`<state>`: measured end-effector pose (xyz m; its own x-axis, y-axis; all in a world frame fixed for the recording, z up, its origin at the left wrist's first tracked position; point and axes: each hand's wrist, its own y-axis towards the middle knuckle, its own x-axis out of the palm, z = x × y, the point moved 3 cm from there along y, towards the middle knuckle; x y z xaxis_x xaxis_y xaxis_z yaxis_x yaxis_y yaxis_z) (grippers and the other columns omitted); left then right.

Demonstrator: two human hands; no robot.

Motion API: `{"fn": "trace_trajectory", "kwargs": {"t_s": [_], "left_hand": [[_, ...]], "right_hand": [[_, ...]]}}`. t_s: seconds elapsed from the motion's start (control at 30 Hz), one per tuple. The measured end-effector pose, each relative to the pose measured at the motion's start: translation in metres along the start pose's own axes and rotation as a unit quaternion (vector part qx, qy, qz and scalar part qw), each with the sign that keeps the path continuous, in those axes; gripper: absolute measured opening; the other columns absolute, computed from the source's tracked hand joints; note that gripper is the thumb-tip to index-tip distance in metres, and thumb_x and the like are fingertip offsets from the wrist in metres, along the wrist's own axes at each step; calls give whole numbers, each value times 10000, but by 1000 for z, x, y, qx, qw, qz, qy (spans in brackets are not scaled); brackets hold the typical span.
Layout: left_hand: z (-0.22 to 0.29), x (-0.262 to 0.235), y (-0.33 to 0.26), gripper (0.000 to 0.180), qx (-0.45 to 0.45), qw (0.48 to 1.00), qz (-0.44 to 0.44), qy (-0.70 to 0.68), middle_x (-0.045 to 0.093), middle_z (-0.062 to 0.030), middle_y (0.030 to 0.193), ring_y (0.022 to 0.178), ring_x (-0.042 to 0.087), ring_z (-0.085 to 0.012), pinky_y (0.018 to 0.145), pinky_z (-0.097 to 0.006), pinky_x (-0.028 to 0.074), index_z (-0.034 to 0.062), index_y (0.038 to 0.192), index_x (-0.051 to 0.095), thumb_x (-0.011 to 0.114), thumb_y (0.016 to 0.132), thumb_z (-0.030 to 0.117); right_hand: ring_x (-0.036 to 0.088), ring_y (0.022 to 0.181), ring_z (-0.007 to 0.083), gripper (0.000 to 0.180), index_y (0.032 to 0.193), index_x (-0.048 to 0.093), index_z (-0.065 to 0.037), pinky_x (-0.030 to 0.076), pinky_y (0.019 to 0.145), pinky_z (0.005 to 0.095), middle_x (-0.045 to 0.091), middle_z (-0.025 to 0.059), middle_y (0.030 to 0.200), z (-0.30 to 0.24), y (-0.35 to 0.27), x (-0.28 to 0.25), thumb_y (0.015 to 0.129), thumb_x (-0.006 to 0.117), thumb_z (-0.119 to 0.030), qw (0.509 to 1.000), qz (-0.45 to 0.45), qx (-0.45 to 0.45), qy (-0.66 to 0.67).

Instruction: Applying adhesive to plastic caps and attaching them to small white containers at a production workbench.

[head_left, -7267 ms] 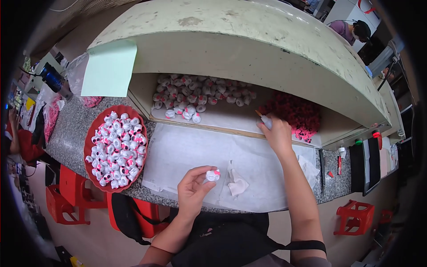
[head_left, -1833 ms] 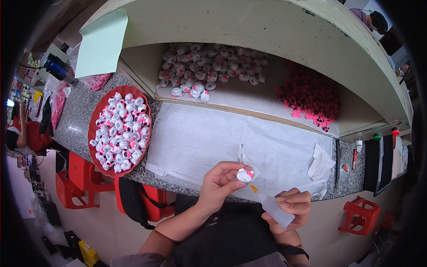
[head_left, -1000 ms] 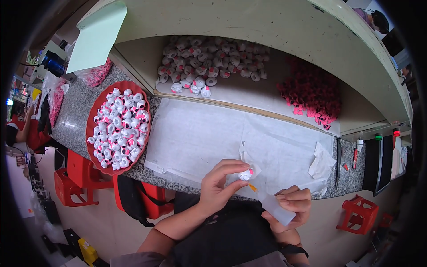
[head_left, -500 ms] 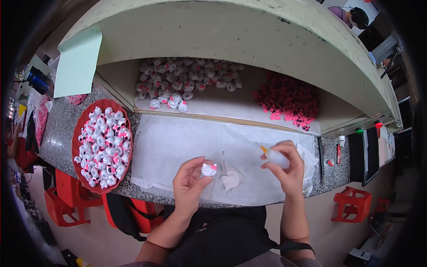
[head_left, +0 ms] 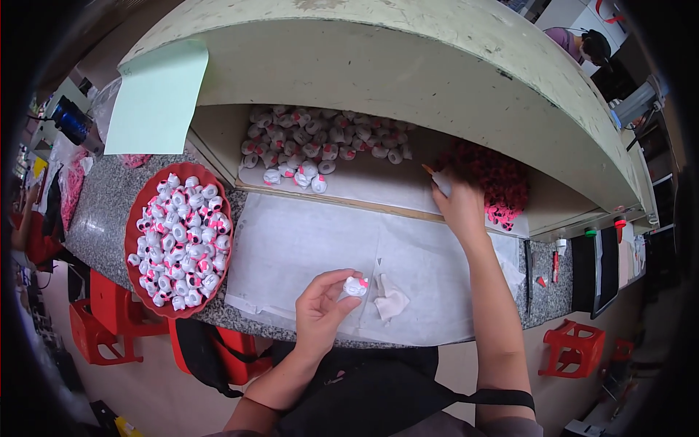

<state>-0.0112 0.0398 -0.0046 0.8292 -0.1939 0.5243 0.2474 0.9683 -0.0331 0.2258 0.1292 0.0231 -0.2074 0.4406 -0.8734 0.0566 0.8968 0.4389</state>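
1. While the left hand (head_left: 320, 312) pinches a small white cat-head figure (head_left: 355, 286) with pink bow, thumb against fingers, its other fingers are loosely curled. Figure sits over the near part of the white paper sheet (head_left: 306, 240), just left of the crumpled tissue (head_left: 392, 298).
2. Right hand (head_left: 460, 204) is inside the shelf compartment, at the heap of pink pieces (head_left: 506, 193). Curled round a white squeeze bottle (head_left: 441, 183), orange tip pointing up-left. Fingertips partly hidden; can't tell if it also has a pink piece.
3. Drip risk: grip pressure on the bottle while the fingers work in the heap could push liquid onto shelf or pieces.
4. Pick risk: bottle crowds the fingers, so they could scatter pieces or grab two.
5. Drop risk: figure is rounded, fingertip-held; a loose pinch lets it roll.
6. Spill risk: red scalloped bowl (head_left: 175, 313) is heaped with similar heads; a left elbow bump could shed some onto the worktop (head_left: 102, 218).
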Motion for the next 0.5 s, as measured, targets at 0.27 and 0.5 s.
{"fn": "trace_trajectory", "kwargs": {"t_s": [0.27, 0.5], "left_hand": [[-4, 7, -4, 336, -5, 1000, -13, -22, 521, -143, 990, 906, 523, -168, 770, -247, 418, -20, 1000, 451, 549, 685, -84], [-4, 21, -12, 292, 39, 993, -52, 98, 493, -152, 1023, 948, 502, -195, 820, -282, 401, -26, 980, 465, 536, 705, -94]], "right_hand": [[530, 614, 134, 82, 767, 531, 24, 427, 546, 211, 534, 75, 712, -58, -80, -38, 692, 532, 57, 836, -91, 175, 512], [555, 637, 156, 95, 746, 539, 35, 454, 598, 247, 553, 138, 777, -85, -128, -55, 668, 579, 73, 632, -34, 247, 734]]}}
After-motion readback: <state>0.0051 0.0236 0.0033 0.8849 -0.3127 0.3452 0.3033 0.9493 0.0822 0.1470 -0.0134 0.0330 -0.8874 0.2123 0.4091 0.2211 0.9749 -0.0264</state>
